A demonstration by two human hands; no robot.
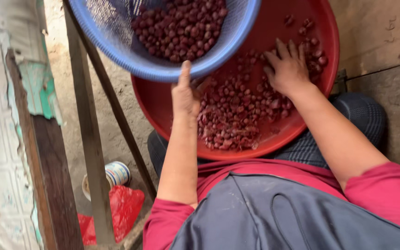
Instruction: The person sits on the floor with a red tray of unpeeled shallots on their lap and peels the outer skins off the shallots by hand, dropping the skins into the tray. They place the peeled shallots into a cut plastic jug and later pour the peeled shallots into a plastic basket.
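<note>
Left hand [186, 95] grips the rim of the blue sieve [130, 55], thumb on its outer wall, holding it tilted over the red basin [156, 99] on the lap. Right hand [285, 69] lies open, fingers spread on loose shallots [237, 115]. Shallots: small, firm, dark red, papery-skinned; likely light and prone to rolling, best scooped by the handful. Sieve likely light and flexible; take it by the rim.

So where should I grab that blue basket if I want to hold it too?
Probably the thick rolled rim of the blue basket, on the near edge, coming from below. The left hand already grips there, thumb up over the rim. The meshed wall looks thin and bendy, and the basket is tilted over the red basin, so the rim looks like the firmest part.
</note>
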